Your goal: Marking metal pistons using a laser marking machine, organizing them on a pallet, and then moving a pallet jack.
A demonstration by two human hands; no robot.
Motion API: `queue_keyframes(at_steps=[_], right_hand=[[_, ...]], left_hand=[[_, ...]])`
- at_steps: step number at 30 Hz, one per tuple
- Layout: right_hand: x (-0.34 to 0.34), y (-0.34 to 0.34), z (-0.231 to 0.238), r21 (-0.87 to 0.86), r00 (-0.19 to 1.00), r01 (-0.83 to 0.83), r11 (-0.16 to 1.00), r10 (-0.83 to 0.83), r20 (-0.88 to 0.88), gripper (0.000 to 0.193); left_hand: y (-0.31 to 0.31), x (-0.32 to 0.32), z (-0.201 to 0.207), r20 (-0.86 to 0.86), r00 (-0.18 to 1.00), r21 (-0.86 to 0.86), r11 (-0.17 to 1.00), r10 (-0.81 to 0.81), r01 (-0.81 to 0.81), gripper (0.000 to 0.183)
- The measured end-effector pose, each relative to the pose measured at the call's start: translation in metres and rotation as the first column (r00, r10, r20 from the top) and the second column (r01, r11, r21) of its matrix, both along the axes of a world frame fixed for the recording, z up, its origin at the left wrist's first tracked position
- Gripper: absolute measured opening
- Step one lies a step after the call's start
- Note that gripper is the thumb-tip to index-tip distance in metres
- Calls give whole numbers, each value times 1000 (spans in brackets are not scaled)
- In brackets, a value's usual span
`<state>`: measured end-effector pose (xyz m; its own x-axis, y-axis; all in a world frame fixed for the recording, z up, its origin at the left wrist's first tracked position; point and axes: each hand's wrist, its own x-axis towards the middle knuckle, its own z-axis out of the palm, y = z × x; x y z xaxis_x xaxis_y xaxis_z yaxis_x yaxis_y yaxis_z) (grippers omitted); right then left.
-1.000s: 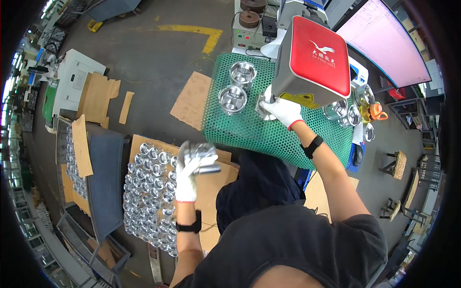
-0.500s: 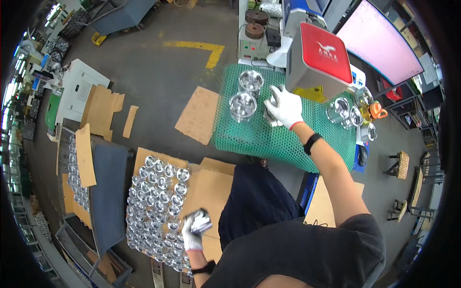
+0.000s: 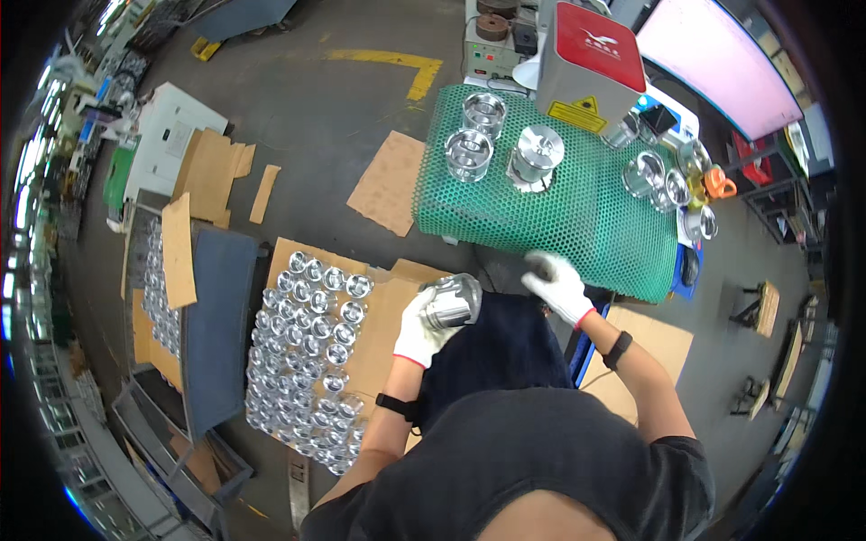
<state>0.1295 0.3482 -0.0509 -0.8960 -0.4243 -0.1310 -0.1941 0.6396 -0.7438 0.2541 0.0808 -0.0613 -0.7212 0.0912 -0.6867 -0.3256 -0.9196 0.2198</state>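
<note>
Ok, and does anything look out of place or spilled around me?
One small thing: a narrow cardboard strip lies loose on the floor, apart from the larger pieces. The cylindrical metal part in your left hand shows no obvious damage. I see no spill, though distant areas are unclear.

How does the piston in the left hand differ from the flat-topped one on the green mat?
The held piston is tilted; the mat piston stands upright, flat face up. The left hand grips the held piston, off the green mat; neither hand touches the mat piston. Both are silvery and cylindrical.
</note>
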Motion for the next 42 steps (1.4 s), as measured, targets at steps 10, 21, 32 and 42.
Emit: queue_keyframes(at_steps=[10,21,32,42], right_hand=[[0,-39,13,-163,547,365,917,-70,834,24],[-117,-88,-29,151,894,390,908,-413,174,45],[-210,140,107,702,935,54,710,210,-285,51],[-262,220,6,641,996,27,767,35,-83,25]], left_hand=[[25,-44,6,-210,958,484,831,-194,275,80],[-6,-46,-29,-94,989,45,992,-110,115,54],[-15,-36,-29,203,973,-179,973,-106,143,55],[3,-91,0,104,959,-215,936,-263,280,49]])
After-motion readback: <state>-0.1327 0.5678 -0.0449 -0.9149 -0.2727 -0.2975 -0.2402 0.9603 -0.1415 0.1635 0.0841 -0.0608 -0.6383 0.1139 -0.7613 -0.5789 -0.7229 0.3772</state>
